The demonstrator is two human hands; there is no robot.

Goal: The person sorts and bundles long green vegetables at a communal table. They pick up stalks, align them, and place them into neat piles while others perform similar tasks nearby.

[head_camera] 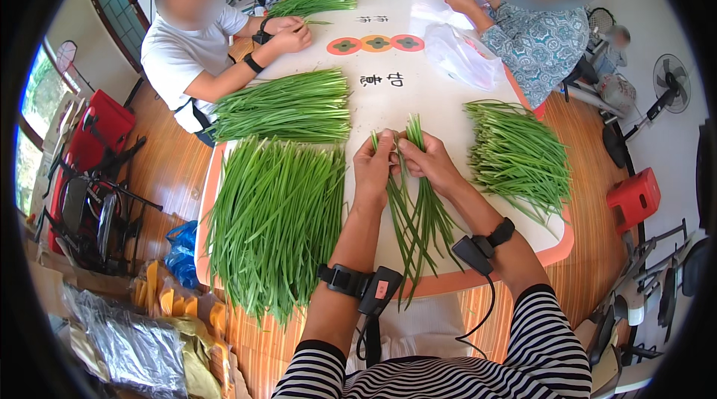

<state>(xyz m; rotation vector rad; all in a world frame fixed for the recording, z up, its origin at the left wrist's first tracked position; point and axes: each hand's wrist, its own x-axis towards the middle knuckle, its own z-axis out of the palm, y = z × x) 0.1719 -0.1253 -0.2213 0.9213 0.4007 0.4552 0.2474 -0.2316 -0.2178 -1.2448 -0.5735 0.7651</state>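
Observation:
Close together above the table, my two hands each grip green garlic chives by their pale ends. My left hand [372, 166] pinches a few stalks [399, 203] between thumb and fingers. A thicker bunch of chives [430, 211] is in my right hand [428, 161], its leaves trailing toward me over the table edge. A large pile of chives [274, 219] lies to my left, with another pile [285, 107] behind it. On my right lies a further pile [518, 152], its cut ends facing up and left. My fingers partly hide the stalk ends.
The pale table [364, 107] has an orange rim. Across it, one person [179, 57] handles a stalk at the left; another person [526, 46] sits at the right near a plastic bag [468, 57]. A red stool [633, 197] and a fan [669, 85] stand at the right.

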